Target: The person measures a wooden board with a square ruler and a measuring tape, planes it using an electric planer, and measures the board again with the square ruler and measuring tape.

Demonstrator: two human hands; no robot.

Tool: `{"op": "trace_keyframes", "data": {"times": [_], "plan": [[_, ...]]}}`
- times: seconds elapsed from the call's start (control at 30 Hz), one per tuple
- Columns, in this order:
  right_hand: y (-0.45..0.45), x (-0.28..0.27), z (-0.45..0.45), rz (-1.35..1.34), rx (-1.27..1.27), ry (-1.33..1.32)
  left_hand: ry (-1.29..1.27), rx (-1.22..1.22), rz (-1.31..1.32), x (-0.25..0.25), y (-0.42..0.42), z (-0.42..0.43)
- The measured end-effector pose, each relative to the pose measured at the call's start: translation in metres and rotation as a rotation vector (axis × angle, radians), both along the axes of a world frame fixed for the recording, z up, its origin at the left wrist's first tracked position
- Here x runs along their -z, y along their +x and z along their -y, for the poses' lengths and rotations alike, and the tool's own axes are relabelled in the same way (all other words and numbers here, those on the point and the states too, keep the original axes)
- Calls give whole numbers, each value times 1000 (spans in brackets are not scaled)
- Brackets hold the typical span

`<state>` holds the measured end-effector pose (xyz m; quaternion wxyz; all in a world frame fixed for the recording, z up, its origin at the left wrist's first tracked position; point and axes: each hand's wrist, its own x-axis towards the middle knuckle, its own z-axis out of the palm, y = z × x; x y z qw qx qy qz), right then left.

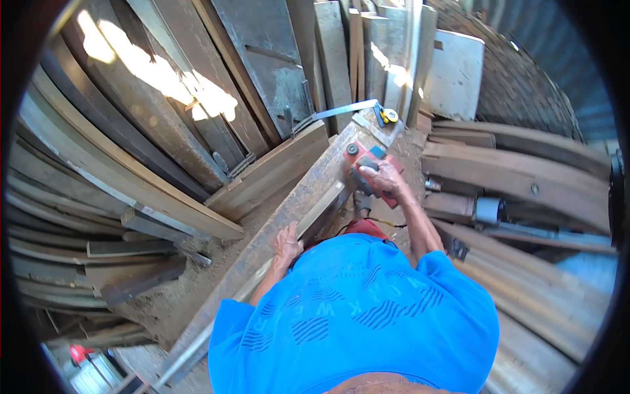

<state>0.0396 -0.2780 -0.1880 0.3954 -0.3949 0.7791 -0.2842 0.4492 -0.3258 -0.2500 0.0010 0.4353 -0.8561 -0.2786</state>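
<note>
Power tool (361, 161), red with dark grey parts and a round dark knob, sits near the far end of a long dusty bench (283, 209). The right hand (383, 178) has its fingers wrapped around its handle. The left hand (287, 244) lies on a pale narrow board (320, 211) along the bench's near edge; whether its fingers grip cannot be told. A sawdust-strewn floor (226, 264) leaves some room left of the bench, while stacked planks (518, 174) crowd the right. One tool and one yellow tape measure (389, 116) show.
</note>
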Motion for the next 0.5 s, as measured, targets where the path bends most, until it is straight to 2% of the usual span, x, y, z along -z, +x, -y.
{"op": "trace_keyframes", "data": {"times": [0.03, 0.13, 0.2, 0.27, 0.37, 0.43, 0.5], "plan": [[-9, -9, 18, -20, -62, 34, 46, -99, 53, -9, -13, -1], [-40, 0, 61, 154, -163, 164, 26, -249, 262, 3, -30, -7], [-54, 8, 81, 191, -253, 51, -15, -346, 348, -2, -51, -10], [-66, 34, 94, 192, -287, 97, -13, -436, 421, -18, -68, -14], [-85, 19, 116, 215, -392, 276, -9, -517, 445, -12, -73, -18], [-90, 44, 118, 318, -475, 234, -28, -479, 469, -5, -69, -19], [-96, 47, 124, 180, -570, 302, -81, -491, 463, 6, -65, -25]]}}
